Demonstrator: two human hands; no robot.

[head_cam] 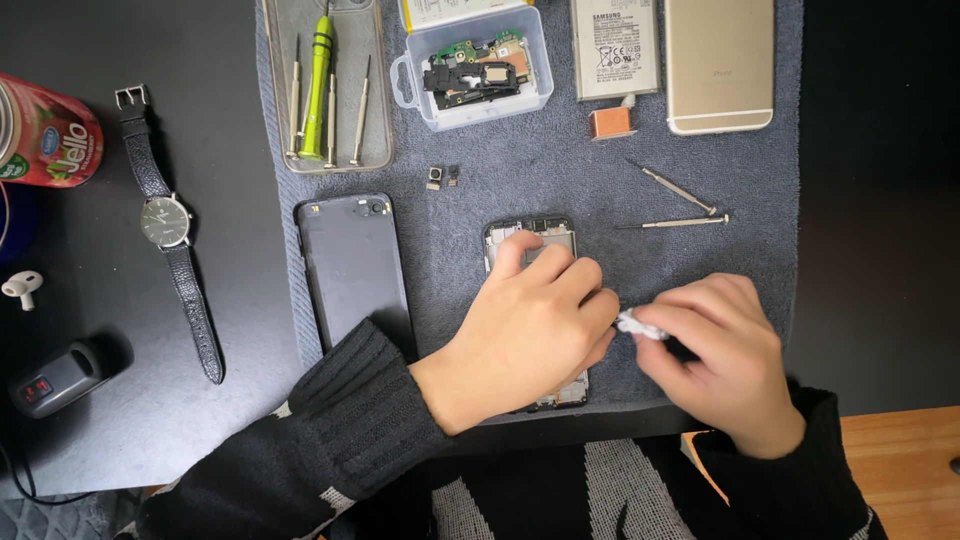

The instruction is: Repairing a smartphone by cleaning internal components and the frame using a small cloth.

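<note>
— So what pins the opened phone [535, 240] down on the grey towel [520, 175]?
— Her left hand [530, 335], spread flat over it, fingers loosely curled, likely to keep it from sliding.
— And the right hand [715, 355]?
— Just right of the phone, pinched closed round a small white piece [638, 325].
— Spare parts?
— Above the phone: a clear box of boards [475, 65], two loose screwdrivers [680, 205]; a dark back cover [355, 265] lies to its left.
</note>
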